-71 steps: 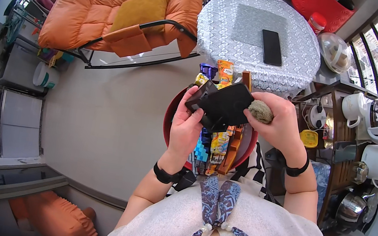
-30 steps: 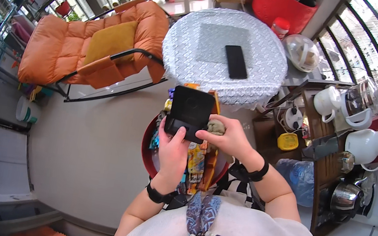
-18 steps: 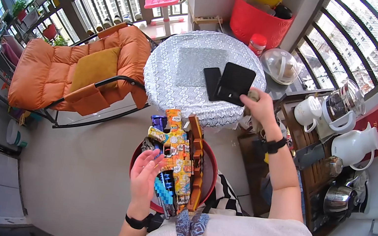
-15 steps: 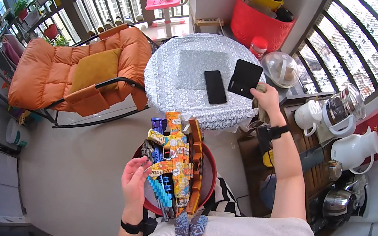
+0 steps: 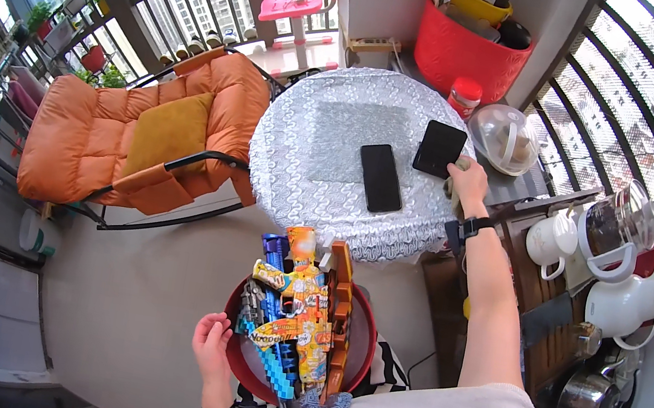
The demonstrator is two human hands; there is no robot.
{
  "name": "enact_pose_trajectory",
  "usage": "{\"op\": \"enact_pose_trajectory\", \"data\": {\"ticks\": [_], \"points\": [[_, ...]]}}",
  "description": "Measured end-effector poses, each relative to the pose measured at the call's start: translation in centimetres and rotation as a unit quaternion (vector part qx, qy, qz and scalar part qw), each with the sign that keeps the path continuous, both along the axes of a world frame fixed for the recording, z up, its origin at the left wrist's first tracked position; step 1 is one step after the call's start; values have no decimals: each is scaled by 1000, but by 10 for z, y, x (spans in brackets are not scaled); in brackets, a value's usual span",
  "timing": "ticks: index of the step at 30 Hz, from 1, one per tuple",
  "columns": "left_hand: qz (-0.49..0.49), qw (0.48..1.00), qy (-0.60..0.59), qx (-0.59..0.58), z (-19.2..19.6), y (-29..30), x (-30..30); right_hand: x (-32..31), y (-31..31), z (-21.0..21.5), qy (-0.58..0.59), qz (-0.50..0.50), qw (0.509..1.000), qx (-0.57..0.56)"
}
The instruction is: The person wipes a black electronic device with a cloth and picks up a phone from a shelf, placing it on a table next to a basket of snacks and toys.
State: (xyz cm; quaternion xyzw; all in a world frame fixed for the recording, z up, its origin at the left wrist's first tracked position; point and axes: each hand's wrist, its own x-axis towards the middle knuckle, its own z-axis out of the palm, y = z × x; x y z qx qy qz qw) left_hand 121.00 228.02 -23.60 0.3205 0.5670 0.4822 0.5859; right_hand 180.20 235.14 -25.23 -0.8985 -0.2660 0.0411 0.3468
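Observation:
My right hand (image 5: pixel 469 181) is closed around a crumpled grey-brown cloth (image 5: pixel 452 189), at the right side of the round table (image 5: pixel 286 189). Its fingers are beside the lower right corner of a flat black rectangular case (image 5: pixel 440 147). A black phone (image 5: pixel 381 179) lies left of the case, partly on a clear textured sheet (image 5: pixel 339 133). My left hand (image 5: pixel 211 347), fingers curled in with nothing visible in them, hovers by the left rim of a red basin (image 5: pixel 233 353). The basin holds several toy guns, with a yellow-orange patterned one (image 5: pixel 307 313) on top.
An orange padded rocking chair (image 5: pixel 79 137) stands at the left. At the right, a wooden cabinet (image 5: pixel 557 329) bears white jugs (image 5: pixel 630 307) and a steel kettle (image 5: pixel 591 395). A red tub (image 5: pixel 464 54), a red-lidded jar (image 5: pixel 465 96) and a clear dome cover (image 5: pixel 506 139) are behind the table.
My right hand has moved off the case's face to its lower right corner with the cloth. The left hand has drawn away from the toy guns, down and left. The whole view has shifted.

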Motion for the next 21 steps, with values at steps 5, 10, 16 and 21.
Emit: {"op": "enact_pose_trajectory", "data": {"ticks": [5, 10, 16, 21], "points": [[-31, 997, 72, 25, -2, 22, 3, -16, -8, 2, -58, 14, 996, 60], [-36, 982, 169, 74, 23, 35, 30, -55, -36, 15, -58, 16, 971, 230], [-161, 966, 97, 178, 78, 22, 69, -197, -78, 95, 423, 333, 760, 365], [-375, 898, -177, 144, 72, -10, 96, -291, -102, 122, 325, 598, 690, 245]]}}
